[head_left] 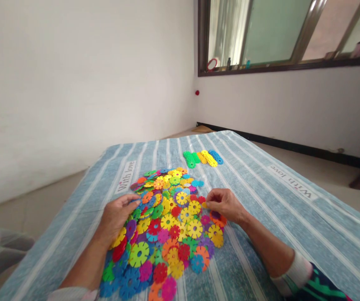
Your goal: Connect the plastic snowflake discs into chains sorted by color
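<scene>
A heap of notched plastic flower discs point(167, 221) in many colours lies on the striped cloth. My left hand point(113, 215) reaches to the heap's left edge, thumb and fingers closed at the rim of a blue disc point(143, 205). On the right side of the heap, my right hand point(225, 205) pinches a small yellow-orange disc point(204, 205) between thumb and forefinger. An orange disc point(219, 220) lies just below that hand. Beyond the heap sit joined rows of discs: green point(190, 159), yellow point(209, 158) and blue point(216, 156).
Blue-grey cloth point(261, 209) with white stripes and printed words covers the table. A white wall point(73, 75) rises behind on the left. At the upper right, small items stand on the sill of a window point(270, 33). Pale fabric point(1, 246) shows at lower left.
</scene>
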{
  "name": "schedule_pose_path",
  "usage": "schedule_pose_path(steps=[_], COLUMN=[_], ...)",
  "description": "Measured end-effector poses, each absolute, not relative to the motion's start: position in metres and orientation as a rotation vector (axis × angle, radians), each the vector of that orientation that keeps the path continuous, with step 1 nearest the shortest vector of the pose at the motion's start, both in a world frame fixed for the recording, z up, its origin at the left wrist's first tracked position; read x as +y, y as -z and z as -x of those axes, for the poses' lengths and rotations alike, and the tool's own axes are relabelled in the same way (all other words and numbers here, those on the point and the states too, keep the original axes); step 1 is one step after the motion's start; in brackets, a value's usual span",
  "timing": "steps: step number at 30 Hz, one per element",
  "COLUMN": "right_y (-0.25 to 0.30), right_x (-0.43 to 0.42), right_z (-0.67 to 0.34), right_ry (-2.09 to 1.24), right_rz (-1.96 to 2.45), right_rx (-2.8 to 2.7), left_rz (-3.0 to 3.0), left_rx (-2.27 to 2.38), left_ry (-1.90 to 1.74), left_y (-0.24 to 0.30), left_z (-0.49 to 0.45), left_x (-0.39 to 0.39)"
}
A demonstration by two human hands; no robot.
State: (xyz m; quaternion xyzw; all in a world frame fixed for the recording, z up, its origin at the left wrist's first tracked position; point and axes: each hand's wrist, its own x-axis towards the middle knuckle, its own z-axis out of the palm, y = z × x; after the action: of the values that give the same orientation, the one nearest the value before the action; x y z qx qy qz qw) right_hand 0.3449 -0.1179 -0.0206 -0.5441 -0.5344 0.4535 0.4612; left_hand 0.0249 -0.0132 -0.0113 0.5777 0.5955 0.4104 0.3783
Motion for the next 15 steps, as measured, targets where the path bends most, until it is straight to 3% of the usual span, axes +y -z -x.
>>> schedule_pose_path(steps=[6, 15], right_y=[0.031, 0.039], right_x=[-0.109, -0.109], right_z=[-0.347, -0.347], right_ry=[-0.917, -0.872], right_rz=[1.342, 1.370], right_rx=[-1.281, -1.271], left_rz=[-1.457, -1.418], left_rx=[1.535, 1.567], left_ry=[-1.047, -1.026], left_y=[0.008, -0.001], left_z=[-0.026, -0.028], left_x=[-0.014, -0.018])
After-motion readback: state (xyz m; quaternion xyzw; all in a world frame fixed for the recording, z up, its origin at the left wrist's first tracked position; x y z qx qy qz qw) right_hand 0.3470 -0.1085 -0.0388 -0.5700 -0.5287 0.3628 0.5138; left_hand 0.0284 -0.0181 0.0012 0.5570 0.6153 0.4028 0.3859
